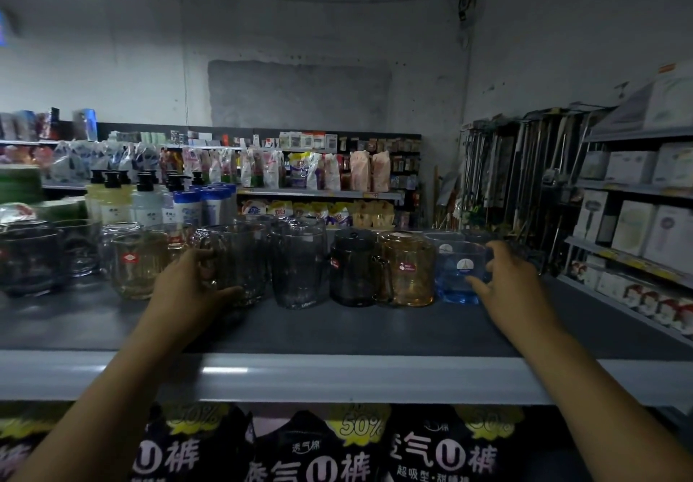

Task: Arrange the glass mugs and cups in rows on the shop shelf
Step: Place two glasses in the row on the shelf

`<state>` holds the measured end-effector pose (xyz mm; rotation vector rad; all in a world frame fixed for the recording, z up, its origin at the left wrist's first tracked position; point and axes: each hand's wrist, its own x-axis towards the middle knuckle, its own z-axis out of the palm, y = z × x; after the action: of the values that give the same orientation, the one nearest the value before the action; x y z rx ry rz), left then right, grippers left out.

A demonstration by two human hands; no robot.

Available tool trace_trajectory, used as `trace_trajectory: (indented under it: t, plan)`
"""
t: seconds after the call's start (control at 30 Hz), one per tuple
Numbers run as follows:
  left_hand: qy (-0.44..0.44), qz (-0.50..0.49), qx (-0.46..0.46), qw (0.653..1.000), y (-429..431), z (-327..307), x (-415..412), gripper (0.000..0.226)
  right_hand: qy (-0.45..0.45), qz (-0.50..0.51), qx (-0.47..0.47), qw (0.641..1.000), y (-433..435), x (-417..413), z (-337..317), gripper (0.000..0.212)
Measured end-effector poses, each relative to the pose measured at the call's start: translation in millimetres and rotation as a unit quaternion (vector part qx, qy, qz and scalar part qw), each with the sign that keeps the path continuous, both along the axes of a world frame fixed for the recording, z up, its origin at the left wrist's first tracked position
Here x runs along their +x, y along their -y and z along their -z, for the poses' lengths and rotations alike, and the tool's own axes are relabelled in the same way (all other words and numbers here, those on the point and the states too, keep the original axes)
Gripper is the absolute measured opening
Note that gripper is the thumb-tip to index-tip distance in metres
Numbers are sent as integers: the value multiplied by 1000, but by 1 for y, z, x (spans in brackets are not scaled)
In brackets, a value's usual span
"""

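Note:
A row of glass mugs stands across the dark shelf (337,327). My left hand (191,282) is closed around the handle side of a clear ribbed mug (243,264). To its right stand another clear ribbed mug (300,267), a dark grey mug (352,267) and an amber mug (407,267). My right hand (506,279) wraps the right side of a blue glass cup (459,275) at the row's right end. A pale yellow mug (137,266) with a red label stands left of my left hand.
More clear glassware (33,256) crowds the shelf's left end. Pump bottles (112,200) stand behind the mugs. White boxes (633,226) fill shelves at the right. Dark packages (311,448) hang under the shelf's grey front lip (337,376).

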<state>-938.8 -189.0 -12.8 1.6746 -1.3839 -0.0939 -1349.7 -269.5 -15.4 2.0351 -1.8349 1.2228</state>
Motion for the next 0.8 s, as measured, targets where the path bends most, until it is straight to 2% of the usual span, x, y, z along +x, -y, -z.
trace_trajectory:
  t: [0.23, 0.43, 0.5, 0.6, 0.67, 0.8]
  plan:
    - [19, -10, 20, 1000, -3, -5, -8, 77, -3, 29, 24, 999, 0, 2, -2, 42]
    - [6, 5, 11, 1000, -2, -2, -3, 77, -4, 23, 34, 999, 0, 3, -1, 45]
    - [54, -9, -45, 997, -5, -5, -3, 77, 1, 20, 38, 999, 0, 3, 0, 45]
    - [202, -37, -104, 973, -5, -22, 0, 78, 3, 21, 38, 999, 1, 3, 0, 44]
    - [257, 4, -82, 963, 5, -39, 4, 70, -1, 23, 40, 999, 3, 3, 1, 43]
    - [252, 110, -14, 961, 19, -62, 6, 29, 0, 21, 34, 999, 6, 0, 2, 41]
